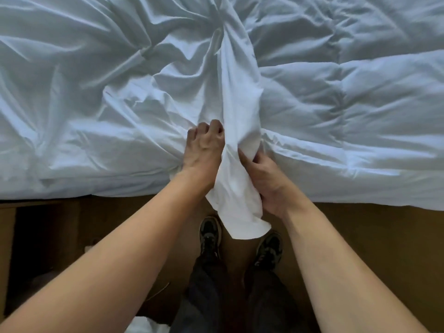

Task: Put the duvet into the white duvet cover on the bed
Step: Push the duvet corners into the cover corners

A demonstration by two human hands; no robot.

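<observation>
At bed [60,188] edge: bunched duvet cover [237,97], long axis running away across bed; left hand [205,145], right hand [263,181] clutching it; duvet [360,97] rightward.

Dark trousers [207,299], dark laced trainers [210,233]

Duvet cover [72,104]: thin white woven cloth, smooth, with a faint sheen along the ridges of its many sharp creases.
Bunched strip of the cover [236,116]: the same thin cloth, matt here and softly crumpled.
Duvet [348,97]: white cloth shell, padded and puffy, stitched into quilted squares; matt, with rounded wrinkles rather than sharp ones.
Floor [348,231]: brown, flat and matt; wood or carpet cannot be told.
Shoes [210,234]: dark, mostly matt panels, with a few paler, smoother patches that shine slightly.
Trousers [204,296]: dark matt cloth with a coarse, denim-like look.
</observation>
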